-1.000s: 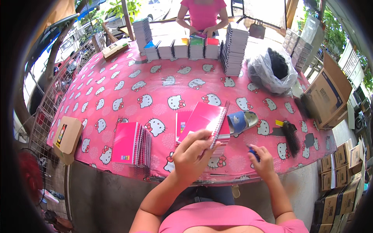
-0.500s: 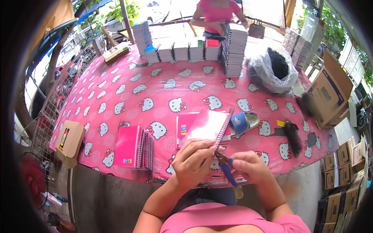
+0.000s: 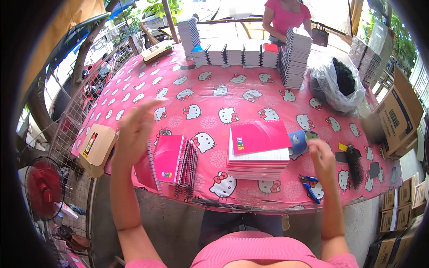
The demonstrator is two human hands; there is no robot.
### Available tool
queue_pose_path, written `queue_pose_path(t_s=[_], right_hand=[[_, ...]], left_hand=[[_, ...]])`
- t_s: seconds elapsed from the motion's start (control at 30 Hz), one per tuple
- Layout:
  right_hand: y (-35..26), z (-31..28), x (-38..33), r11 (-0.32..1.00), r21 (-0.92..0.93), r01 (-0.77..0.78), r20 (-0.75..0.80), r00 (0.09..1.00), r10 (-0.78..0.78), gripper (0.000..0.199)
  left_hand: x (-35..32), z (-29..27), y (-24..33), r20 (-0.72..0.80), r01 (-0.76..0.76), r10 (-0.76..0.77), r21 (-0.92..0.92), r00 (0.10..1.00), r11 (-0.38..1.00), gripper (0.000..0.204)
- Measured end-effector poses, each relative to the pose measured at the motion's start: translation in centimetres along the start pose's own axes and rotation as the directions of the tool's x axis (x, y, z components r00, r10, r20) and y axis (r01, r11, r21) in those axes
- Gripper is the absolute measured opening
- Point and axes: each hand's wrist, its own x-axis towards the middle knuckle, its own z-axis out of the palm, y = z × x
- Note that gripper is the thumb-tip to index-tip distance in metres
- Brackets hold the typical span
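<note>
Leftward from the middle pile (image 3: 259, 166), our pink spiral notebook (image 3: 144, 172) now tilts just left of the near-left notebook stack (image 3: 169, 155), and the blue-handled cutters (image 3: 311, 189) now lie on the tablecloth (image 3: 210, 105). Blur hides our left hand (image 3: 133, 134): we cannot tell whether its fingers hold the cover. We judge it best to steady the notebook and keep its coil from catching the stack's covers. Near the slipper (image 3: 298, 142), our right hand's (image 3: 321, 154) fingers curl narrowly; we cannot tell whether they meet.

On the pink cat-print table (image 3: 210, 96), we have room between white notebook stacks (image 3: 295, 64) along the far edge and pink spiral notebooks (image 3: 170, 158) by the near edge.
</note>
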Motion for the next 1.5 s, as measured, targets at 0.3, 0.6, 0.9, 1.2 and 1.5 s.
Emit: queue_pose_path(t_s=[0.3, 0.6, 0.9, 1.2, 1.5], right_hand=[[-5.0, 3.8, 5.4, 0.962, 0.063, -0.264, 0.375, 0.9, 0.222, 0.044], [-5.3, -0.4, 3.7, 0.954, 0.13, -0.271, 0.303, 0.927, 0.222, 0.024], [-6.3, 3.5, 1.8, 0.819, 0.57, -0.064, 0.204, 0.977, -0.066, 0.036], [-6.7, 2.0, 1.4, 0.897, 0.437, 0.065, 0.217, 0.96, -0.175, 0.042], [-5.7, 1.4, 2.4, 0.716, 0.695, -0.074, 0.2, 0.975, -0.093, 0.043]], left_hand=[[-1.9, 8.7, -3.6, 0.421, 0.112, -0.185, 0.192, 0.888, 0.975, 0.079], [-1.9, 8.3, 5.2, -0.003, 0.123, -0.13, -0.301, 0.992, 0.946, 0.068], [-1.4, 15.2, 11.7, -0.154, -0.089, 0.033, -0.373, 0.988, 0.923, 0.058], [-0.9, 15.9, 11.4, -0.183, 0.022, -0.095, -0.369, 0.978, 0.929, 0.045], [-0.8, 16.0, 13.1, -0.119, 0.051, -0.229, -0.783, 0.966, 0.62, 0.047]])
